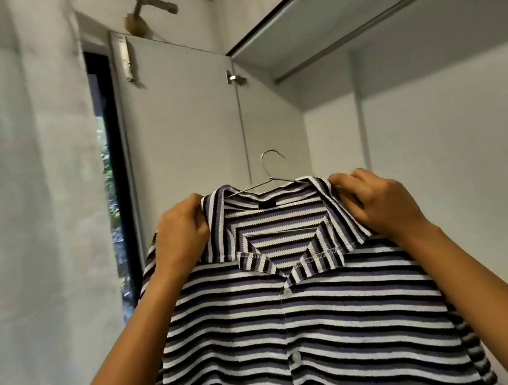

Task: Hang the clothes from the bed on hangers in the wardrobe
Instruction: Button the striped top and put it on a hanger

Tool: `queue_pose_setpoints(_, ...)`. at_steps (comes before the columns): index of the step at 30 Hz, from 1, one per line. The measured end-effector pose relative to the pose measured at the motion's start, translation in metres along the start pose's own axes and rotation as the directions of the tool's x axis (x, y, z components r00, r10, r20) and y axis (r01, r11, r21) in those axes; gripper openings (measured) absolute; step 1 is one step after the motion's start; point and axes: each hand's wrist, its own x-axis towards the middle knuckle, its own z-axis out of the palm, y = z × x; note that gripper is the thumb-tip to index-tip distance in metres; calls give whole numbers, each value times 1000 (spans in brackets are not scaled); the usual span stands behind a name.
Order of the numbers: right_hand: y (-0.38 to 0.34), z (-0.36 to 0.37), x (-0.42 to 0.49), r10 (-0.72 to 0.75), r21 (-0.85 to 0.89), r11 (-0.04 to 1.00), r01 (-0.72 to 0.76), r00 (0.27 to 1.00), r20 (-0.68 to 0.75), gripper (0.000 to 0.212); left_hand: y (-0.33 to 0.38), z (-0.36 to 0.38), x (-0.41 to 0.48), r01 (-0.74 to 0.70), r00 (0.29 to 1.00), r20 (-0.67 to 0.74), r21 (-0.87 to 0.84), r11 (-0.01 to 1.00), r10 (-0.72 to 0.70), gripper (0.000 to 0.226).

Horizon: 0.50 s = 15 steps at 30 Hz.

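Striped shirt [299,318] held up at about head height in front of the open wardrobe [438,146], front facing the camera and not yet on the rail [399,4], which runs well above it and to the right. The fabric is a ribbed or textured knit with horizontal bands of black, white and dull purple-blue. The stripes run level across the body, and at an angle on the collar. The collar is open and spread flat, with white overlock stitching visible along the lapel edges. A small dark label [267,205] sits at the inside back of the neck. The front placket is closed, with two white buttons [285,292] visible, one just under the collar notch and one lower. The shirt is mounted on a thin metal wire hanger [273,178]. Its hook stands free above the collar and touches nothing, and its arms disappear under the collar on both sides. Left hand [182,233]: fingers curled over the left collar and shoulder, gripping the cloth, thumb side toward the neck opening. Right hand [380,202]: fingertips bunched together, pinching the edge of the right collar. Whether either hand also holds the wire beneath the cloth cannot be told. The lower hem is out of frame. A pale curtain [23,195] hangs at left, a narrow window strip [110,181] beside it, and the wardrobe door [181,120] stands open behind the left hand.
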Motion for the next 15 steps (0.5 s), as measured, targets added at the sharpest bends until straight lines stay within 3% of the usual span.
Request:
queue_pose_setpoints(7,74,26,-5,25,-292,955,-44,997,-67,32,-9,147,77,-154,983,71,-204,967,172,15)
queue_pose_setpoints(15,187,2,4,199,-590,776,-224,974,-109,28,82,315,154,-150,964,146,-384,911,221,44)
